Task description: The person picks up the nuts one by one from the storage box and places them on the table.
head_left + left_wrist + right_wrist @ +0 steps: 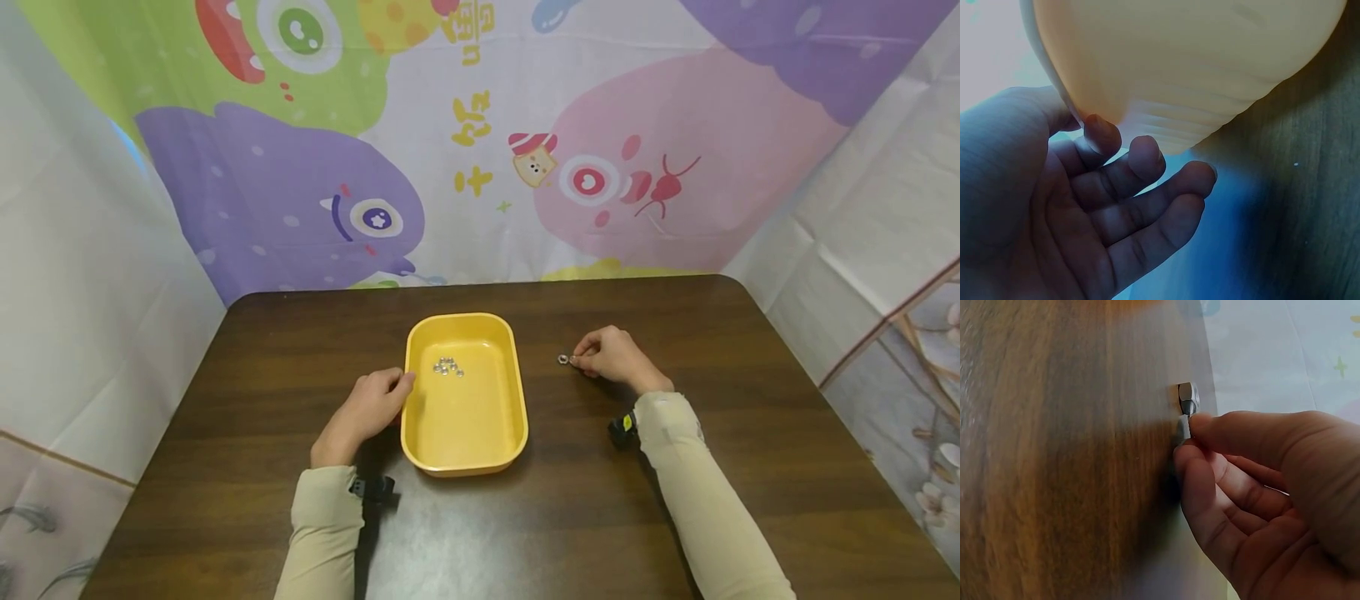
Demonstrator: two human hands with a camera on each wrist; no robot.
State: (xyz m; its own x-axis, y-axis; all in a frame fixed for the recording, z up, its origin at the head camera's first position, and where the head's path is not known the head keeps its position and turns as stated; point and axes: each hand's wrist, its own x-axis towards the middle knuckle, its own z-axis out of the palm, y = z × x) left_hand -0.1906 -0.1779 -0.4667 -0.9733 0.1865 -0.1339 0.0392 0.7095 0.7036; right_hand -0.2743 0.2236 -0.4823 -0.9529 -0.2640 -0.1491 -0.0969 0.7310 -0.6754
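Observation:
A yellow tray (463, 425) stands on the table, and several small metal nuts (447, 365) lie together on its floor. My left hand (369, 414) is at the tray's left side; in the left wrist view the thumb and index finger (1102, 134) pinch the rim, while the other fingers spread beneath the wall. To the right of the tray, my right hand (613, 357) pinches a hex nut (1183, 427) between thumb and index finger at the tabletop. Just beyond the fingertips, a second hex nut (1186, 398) rests on the table.
The dark wooden table (525, 533) reaches back to a cartoon-printed cloth (487, 225). Pale sheets hang on both sides. A small black camera (375, 489) is strapped to the left wrist, and another camera (622, 429) to the right.

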